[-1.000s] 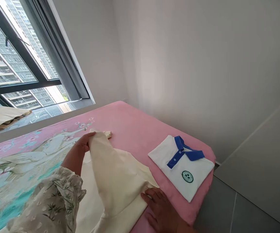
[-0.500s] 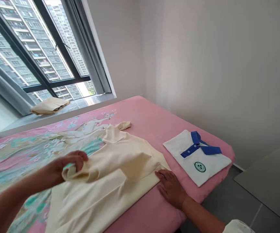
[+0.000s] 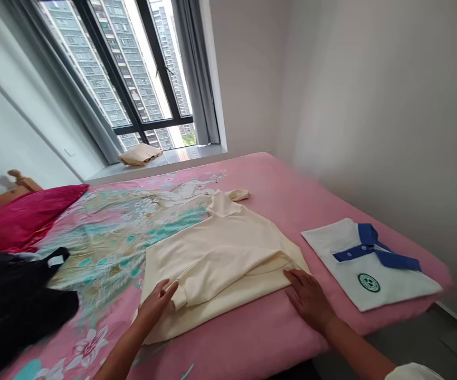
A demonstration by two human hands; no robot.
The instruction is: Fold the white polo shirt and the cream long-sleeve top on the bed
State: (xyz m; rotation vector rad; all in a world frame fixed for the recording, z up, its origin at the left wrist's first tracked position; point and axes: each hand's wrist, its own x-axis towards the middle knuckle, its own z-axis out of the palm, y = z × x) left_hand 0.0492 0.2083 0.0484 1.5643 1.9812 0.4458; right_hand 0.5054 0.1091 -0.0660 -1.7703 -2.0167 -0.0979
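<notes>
A cream high-neck top (image 3: 228, 232) lies spread on the bed, one sleeve folded across its body toward the near left side. My left hand (image 3: 158, 303) rests beside the cuff of that sleeve, fingers apart and not gripping it. Lying flat at the top's near right edge, my right hand (image 3: 311, 300) touches the fabric with outstretched fingers. The other cuff pokes out past the collar at the far side. To the right is a folded white polo shirt (image 3: 341, 272) with a blue collar and a round green badge.
Pink floral bedding (image 3: 244, 338) covers the bed. Black clothing (image 3: 18, 306) and a magenta pillow (image 3: 26, 216) are on the left. A folded beige cloth (image 3: 139, 154) sits on the windowsill (image 3: 189, 154). Grey wall borders the bed's far right side.
My left hand has lowered the sleeve cuff onto the top and released it; the sleeve now lies flatter. My right hand stays at the edge. The view has turned left, showing the pillow and black clothing.
</notes>
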